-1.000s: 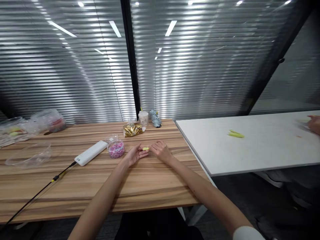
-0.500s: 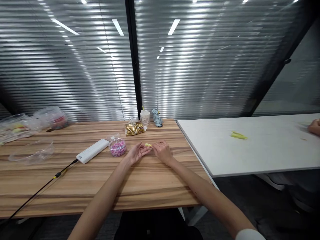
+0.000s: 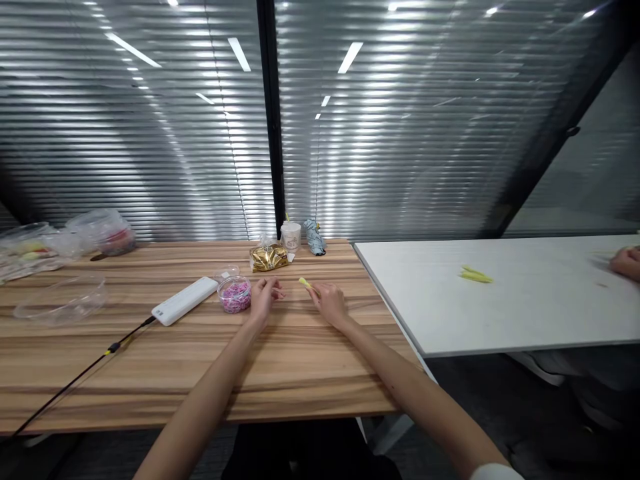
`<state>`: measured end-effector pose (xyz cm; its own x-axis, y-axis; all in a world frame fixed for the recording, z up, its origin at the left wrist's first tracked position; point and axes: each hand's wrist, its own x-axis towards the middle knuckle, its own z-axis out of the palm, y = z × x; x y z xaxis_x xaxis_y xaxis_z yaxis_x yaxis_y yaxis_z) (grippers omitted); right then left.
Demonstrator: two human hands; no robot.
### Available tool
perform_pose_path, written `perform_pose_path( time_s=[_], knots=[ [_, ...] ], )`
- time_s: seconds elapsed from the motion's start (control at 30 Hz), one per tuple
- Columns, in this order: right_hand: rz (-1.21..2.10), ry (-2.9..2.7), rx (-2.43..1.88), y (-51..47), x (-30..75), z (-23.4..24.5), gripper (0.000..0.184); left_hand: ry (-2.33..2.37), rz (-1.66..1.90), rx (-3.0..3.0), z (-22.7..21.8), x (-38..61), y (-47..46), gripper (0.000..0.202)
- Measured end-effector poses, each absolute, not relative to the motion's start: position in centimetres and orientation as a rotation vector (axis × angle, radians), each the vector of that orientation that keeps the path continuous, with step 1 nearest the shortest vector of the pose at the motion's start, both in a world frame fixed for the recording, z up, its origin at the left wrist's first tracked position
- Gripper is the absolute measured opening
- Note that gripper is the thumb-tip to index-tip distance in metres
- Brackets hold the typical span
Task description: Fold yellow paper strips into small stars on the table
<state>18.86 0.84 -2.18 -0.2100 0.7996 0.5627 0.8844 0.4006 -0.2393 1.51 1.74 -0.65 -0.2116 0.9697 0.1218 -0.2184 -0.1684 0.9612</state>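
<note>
My right hand [image 3: 330, 301] pinches a small yellow piece [image 3: 305, 282] by its lower end, its tip pointing up and left; its kind is too small to make out. My left hand [image 3: 264, 298] is apart from it, fingers loosely bent and spread, with nothing visible in them. Just left of that hand stands a clear round tub [image 3: 235, 295] full of small pink and purple loops that look like rubber bands. A clear lid [image 3: 227, 272] lies behind the tub.
A white power bank [image 3: 185, 301] with a black cable lies left. Behind are a gold packet [image 3: 269, 257], a paper cup [image 3: 291, 235] and a blue-grey wrapper [image 3: 315, 238]. Yellow strips [image 3: 476, 274] lie on the white table, a co-worker's hand [image 3: 627, 263] at its right.
My left hand has let go of the yellow piece and moved left towards the tub, turning over. My right hand keeps the yellow piece, now standing more upright.
</note>
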Motion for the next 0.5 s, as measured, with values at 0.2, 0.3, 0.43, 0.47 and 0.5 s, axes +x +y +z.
perform_pose_path(
  time_s=[0.2,0.3,0.43,0.47,0.5],
  knots=[
    [-0.186,-2.173,-1.325,0.9,19.1,-2.0,0.027,1.126,1.327,1.384,-1.0,2.2,1.3,0.040],
    [-0.220,-2.252,-1.266,0.8,18.9,-1.9,0.026,1.113,1.260,1.497,-1.2,2.6,1.1,0.038],
    [-0.233,-2.259,-1.265,0.9,18.8,-1.9,0.025,1.109,1.234,1.521,-1.5,2.6,1.2,0.031],
    [-0.230,-2.247,-1.278,0.9,18.8,-1.9,0.025,1.112,1.236,1.516,-1.5,2.5,1.2,0.030],
    [-0.225,-2.234,-1.289,0.9,18.8,-1.8,0.025,1.116,1.242,1.508,-1.5,2.4,1.2,0.030]
  ],
)
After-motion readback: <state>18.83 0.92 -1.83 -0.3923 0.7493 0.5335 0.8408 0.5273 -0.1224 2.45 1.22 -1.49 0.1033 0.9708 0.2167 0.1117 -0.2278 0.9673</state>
